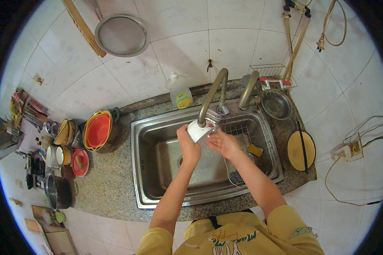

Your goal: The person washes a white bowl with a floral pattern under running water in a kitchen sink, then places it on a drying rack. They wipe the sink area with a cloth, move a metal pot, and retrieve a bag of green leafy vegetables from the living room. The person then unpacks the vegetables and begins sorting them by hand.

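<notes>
Under the mouth of the curved metal faucet [209, 97], my left hand [189, 146] is closed on a small white dish [196, 132], perhaps a bowl or cup, tilted over the sink. My right hand [224, 143] is close to the dish's right side, its fingers slightly bent and apart, in what looks like running water. Whether those fingertips touch the dish I cannot tell. Both hands are above the stainless steel sink [137, 170]. On the sink's right side, a yellow sponge [255, 149] lies on a wire rack [236, 127].
Behind the sink stands a clear soap bottle [179, 91]. A second spout [248, 91], a metal bowl [276, 105] and a round wooden board [301, 151] are to the right. Stacked baskets [98, 131], a red dish [79, 162] and a dark pot [57, 192] occupy the left counter.
</notes>
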Demonstrator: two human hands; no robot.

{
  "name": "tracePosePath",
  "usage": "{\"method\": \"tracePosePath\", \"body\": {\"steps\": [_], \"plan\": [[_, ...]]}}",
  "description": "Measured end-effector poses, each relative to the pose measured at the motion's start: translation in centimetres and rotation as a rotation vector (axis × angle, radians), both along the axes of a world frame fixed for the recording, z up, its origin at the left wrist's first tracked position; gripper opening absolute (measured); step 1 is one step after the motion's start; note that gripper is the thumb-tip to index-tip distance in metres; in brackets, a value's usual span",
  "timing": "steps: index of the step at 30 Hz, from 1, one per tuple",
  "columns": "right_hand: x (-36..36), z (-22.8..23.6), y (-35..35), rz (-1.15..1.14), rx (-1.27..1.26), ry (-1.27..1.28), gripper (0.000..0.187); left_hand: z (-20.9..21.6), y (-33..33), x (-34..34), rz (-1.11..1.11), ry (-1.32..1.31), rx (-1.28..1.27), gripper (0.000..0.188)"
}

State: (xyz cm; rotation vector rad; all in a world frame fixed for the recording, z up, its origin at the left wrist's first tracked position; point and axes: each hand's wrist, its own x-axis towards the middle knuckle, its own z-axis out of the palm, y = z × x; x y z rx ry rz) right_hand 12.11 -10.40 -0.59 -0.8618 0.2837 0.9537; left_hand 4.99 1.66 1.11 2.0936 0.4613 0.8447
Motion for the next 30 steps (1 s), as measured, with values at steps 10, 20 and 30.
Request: {"method": "tracePosePath", "body": {"steps": [10, 20, 30], "plan": [[-0.3, 1.4, 2.2, -0.098, 0.015, -0.260, 0.019, 2.7, -1.8, -2.1, -0.466, 0.151, 0.445, 0.055], [-1.5, 0.4, 2.9, -0.086, -0.365, -1.038, 0.026, 1.6, 0.5, 1.8, -0.158, 0.100, 0.175, 0.036], [-1.2, 3.2, -0.6, 0.016, -0.226, -0.908, 0.022, 0.4, 2.6, 3.2, -0.312, 0.030, -1.613, 0.034]]}}
